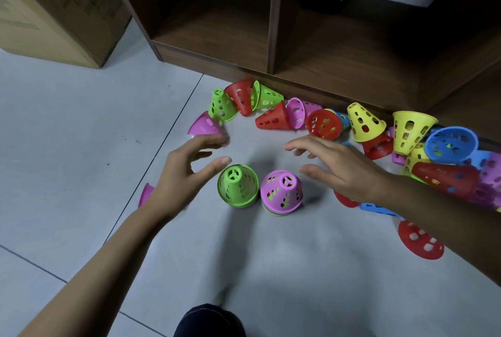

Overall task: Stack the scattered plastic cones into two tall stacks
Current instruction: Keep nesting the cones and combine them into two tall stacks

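Note:
Two short stacks stand side by side on the floor: one topped by a green cone point(238, 184), one topped by a pink cone point(282, 189). My left hand point(184, 171) hovers just left of the green stack, fingers spread and holding nothing. My right hand point(339, 166) hovers right of the pink stack, also empty with fingers relaxed. Several loose cones lie scattered in an arc beyond: a pink cone point(204, 126), a green cone point(221, 105), a red cone point(272, 117), a yellow cone point(364, 121) and a blue cone point(451, 144).
A dark wooden shelf unit point(271, 46) runs along the back, with cones lying against its base. A cardboard box point(54, 11) stands at the far left. A red cone point(420, 240) lies by my right forearm. My knee point(210, 320) shows at the bottom edge.

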